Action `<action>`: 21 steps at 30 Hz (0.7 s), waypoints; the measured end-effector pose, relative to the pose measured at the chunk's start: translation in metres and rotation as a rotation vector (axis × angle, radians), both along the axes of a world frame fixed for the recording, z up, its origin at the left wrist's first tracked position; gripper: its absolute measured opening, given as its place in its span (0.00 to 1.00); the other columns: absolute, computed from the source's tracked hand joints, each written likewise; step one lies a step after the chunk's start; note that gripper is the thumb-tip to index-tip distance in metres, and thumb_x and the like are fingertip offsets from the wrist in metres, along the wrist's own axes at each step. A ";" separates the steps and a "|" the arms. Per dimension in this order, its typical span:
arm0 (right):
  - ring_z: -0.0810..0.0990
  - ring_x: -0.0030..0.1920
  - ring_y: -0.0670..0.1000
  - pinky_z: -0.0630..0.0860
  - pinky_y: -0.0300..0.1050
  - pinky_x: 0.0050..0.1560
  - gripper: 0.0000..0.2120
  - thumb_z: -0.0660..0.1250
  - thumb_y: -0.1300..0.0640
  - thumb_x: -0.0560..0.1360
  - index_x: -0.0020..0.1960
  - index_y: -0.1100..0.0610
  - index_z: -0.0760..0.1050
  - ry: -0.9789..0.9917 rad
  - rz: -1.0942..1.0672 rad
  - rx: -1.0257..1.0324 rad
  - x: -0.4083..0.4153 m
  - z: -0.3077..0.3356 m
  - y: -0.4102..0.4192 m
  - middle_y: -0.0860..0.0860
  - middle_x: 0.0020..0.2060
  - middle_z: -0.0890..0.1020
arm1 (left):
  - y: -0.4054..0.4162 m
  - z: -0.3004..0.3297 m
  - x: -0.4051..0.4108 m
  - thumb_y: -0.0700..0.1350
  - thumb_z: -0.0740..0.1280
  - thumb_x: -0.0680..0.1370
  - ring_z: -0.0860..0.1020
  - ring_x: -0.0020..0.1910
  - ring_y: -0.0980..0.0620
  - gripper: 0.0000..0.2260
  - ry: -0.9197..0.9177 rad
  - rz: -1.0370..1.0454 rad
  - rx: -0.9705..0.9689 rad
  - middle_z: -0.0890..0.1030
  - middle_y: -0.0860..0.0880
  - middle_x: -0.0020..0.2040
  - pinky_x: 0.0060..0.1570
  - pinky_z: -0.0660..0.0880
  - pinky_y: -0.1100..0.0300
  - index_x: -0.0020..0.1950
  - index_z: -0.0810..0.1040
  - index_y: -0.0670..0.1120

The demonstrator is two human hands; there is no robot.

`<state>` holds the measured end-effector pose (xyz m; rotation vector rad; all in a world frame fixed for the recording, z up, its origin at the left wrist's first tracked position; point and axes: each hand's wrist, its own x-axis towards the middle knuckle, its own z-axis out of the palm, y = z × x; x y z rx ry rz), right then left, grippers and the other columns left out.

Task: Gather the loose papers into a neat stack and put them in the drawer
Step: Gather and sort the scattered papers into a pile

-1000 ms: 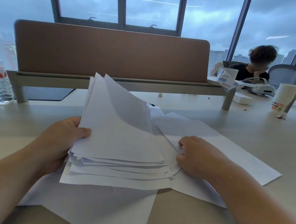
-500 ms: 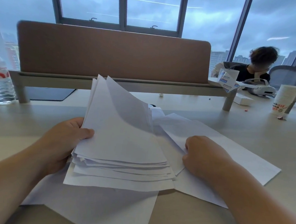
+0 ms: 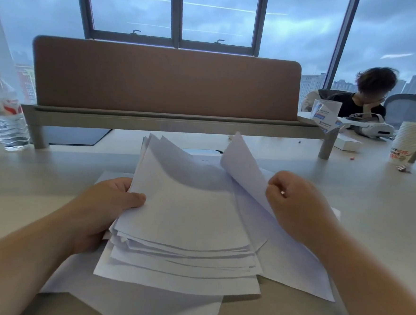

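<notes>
both hands on loose papers at the table (image 3: 40, 185)

the left hand (image 3: 105, 206) grips the uneven paper stack (image 3: 185, 219) at its left edge, thumb curled on top, the stack's far end tilted up. just right of the stack, the right hand (image 3: 295, 202) pinches a single sheet (image 3: 245, 169) lifted off the table, its far corner curling up. more loose sheets (image 3: 142, 305) lie flat under both hands.

The stack of papers (image 3: 185, 219) hides the left hand's (image 3: 100, 209) fingers underneath.
</notes>
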<state>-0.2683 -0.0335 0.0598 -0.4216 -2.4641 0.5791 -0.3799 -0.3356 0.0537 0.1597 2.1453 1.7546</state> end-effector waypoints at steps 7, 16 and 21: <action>0.74 0.32 0.45 0.72 0.43 0.35 0.11 0.64 0.55 0.82 0.41 0.51 0.77 0.352 0.349 -0.770 0.008 0.018 -0.013 0.46 0.32 0.79 | 0.000 -0.003 -0.001 0.36 0.61 0.84 0.87 0.38 0.41 0.12 -0.011 -0.020 0.001 0.88 0.36 0.50 0.38 0.82 0.53 0.60 0.83 0.41; 0.85 0.32 0.51 0.84 0.46 0.31 0.11 0.61 0.61 0.85 0.51 0.60 0.81 0.341 0.166 -1.216 0.002 0.019 0.000 0.55 0.36 0.88 | -0.002 0.002 0.000 0.36 0.61 0.85 0.88 0.44 0.38 0.12 -0.033 -0.066 -0.013 0.88 0.38 0.53 0.43 0.85 0.49 0.63 0.83 0.43; 0.84 0.35 0.58 0.85 0.56 0.36 0.12 0.61 0.67 0.78 0.49 0.61 0.83 0.114 -0.002 -1.026 -0.016 -0.011 -0.001 0.64 0.43 0.87 | -0.001 0.004 0.003 0.36 0.61 0.84 0.88 0.43 0.39 0.13 -0.037 -0.074 -0.013 0.88 0.38 0.52 0.40 0.85 0.51 0.61 0.84 0.43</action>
